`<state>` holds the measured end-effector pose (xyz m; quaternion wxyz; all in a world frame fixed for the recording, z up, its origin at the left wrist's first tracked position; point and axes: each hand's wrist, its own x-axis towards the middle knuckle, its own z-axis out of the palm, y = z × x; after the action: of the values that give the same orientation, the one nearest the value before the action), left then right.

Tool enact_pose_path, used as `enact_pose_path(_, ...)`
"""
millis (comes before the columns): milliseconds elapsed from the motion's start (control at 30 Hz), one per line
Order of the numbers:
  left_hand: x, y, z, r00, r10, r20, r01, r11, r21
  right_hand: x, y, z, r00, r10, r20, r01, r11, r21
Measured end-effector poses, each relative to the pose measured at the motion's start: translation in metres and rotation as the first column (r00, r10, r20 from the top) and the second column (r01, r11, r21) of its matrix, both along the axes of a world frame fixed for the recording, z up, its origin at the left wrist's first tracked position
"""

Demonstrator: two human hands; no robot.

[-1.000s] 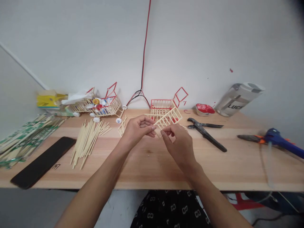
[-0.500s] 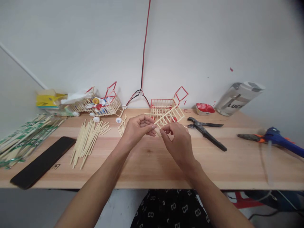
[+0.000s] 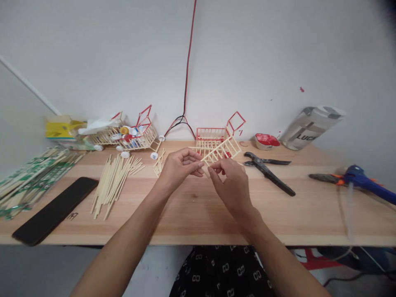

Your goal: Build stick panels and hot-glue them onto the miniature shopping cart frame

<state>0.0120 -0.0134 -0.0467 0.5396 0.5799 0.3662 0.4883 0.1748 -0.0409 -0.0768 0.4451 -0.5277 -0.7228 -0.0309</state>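
Between my two hands, a ladder-like frame of thin wooden sticks [image 3: 223,149] is held above the table, tilted up to the right. My left hand [image 3: 183,166] pinches its lower left end between thumb and fingers. My right hand [image 3: 230,178] is closed at its lower edge, thumb against the fingertips; part of the frame is hidden behind these fingers. Just behind stands a small stick-built cart [image 3: 211,133] with red-painted rims and a red handle loop. A few short sticks [image 3: 159,163] lie left of my left hand.
On the left are loose sticks [image 3: 113,181], a black phone-like slab [image 3: 55,210], packaged chopsticks [image 3: 34,177] and a filled stick cart [image 3: 139,136]. To the right lie black cutters [image 3: 269,173], a dish of red paint [image 3: 267,141], a tilted container [image 3: 312,128] and a blue glue gun [image 3: 355,177].
Both hands keep their grip, and the stick frame is almost in the same place. The whole view has shifted very slightly.
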Motion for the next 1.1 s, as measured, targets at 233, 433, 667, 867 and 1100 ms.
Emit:
enact_pose_path(233,-0.0001,0.0007,-0.0012,1.0,-0.009,0.01,0.009,1.0,0.016,-0.0006,-0.0002,0.0001,1.0,-0.015,0.005,0.015,1.0,0.011)
enact_pose_path(433,-0.0001,0.001,-0.002,1.0,-0.02,0.004,0.02,0.999,0.038,0.0008,-0.0008,-0.0014,1.0,-0.014,0.014,0.014,1.0,0.009)
enact_pose_path(667,0.0013,-0.0008,-0.0004,1.0,-0.014,0.0,0.014,1.0,0.025,0.0027,-0.0023,-0.0011,0.999,-0.033,0.026,0.033,0.999,0.019)
enact_pose_path(867,0.002,-0.0008,-0.001,1.0,-0.027,0.005,0.027,0.999,0.027,0.0051,-0.0033,-0.0022,0.999,-0.031,0.023,0.03,0.999,0.027)
enact_pose_path(1100,0.003,-0.0021,-0.0009,0.999,-0.032,0.012,0.032,0.999,0.031,0.0055,-0.0038,-0.0025,0.999,-0.037,0.018,0.036,0.997,0.063)
